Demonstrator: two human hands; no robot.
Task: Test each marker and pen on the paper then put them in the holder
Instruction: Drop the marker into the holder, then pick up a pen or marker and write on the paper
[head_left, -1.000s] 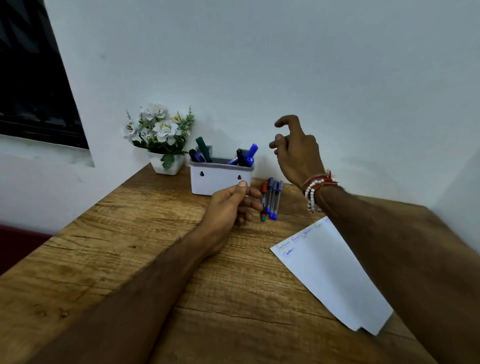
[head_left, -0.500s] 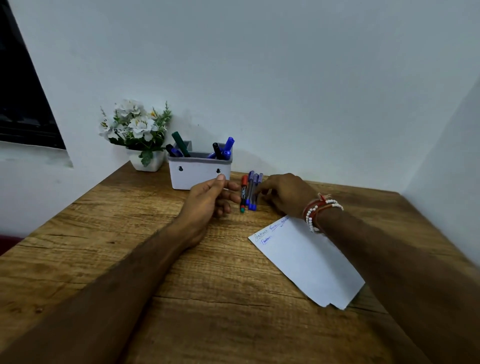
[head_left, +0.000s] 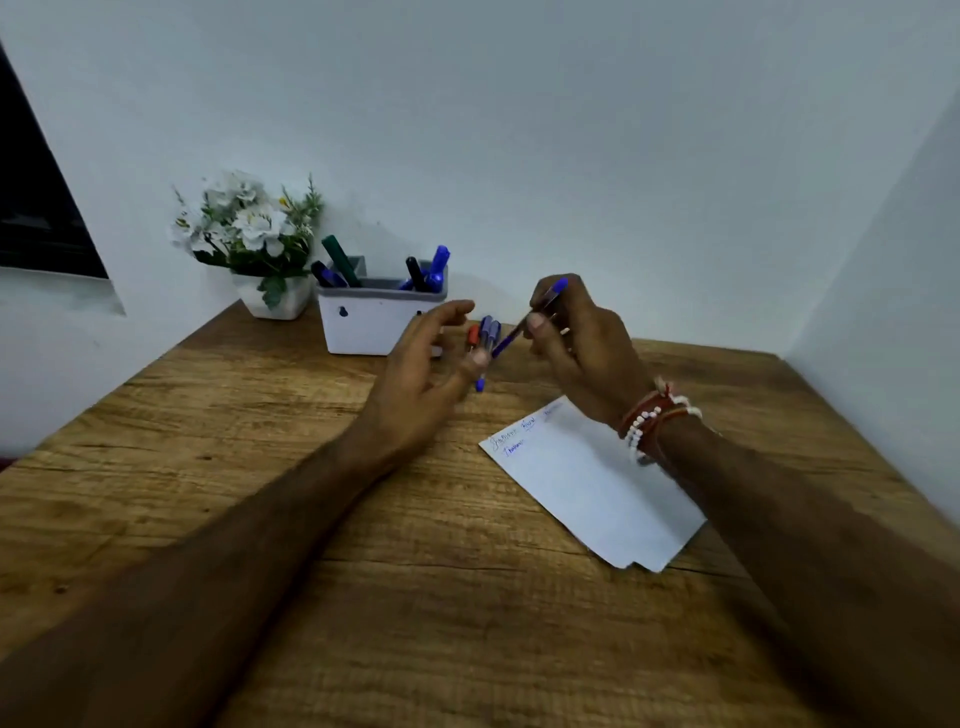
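While the right hand (head_left: 576, 343) pinches a blue pen (head_left: 527, 321) between thumb and fingers, lifted clear of the table and tilted cap-end up, the left hand (head_left: 426, 374) hangs open and empty just beside its lower tip. Half a second ago that right hand lay flat on the pens by the holder; one is now picked, so testing comes next. Remaining pens (head_left: 483, 338), red and blue, lie beside the white holder (head_left: 369, 322), which already has markers in it. Paper (head_left: 587, 483) with faint scribbles waits below. Possibly the left fingers touch the tip; blur hides that.
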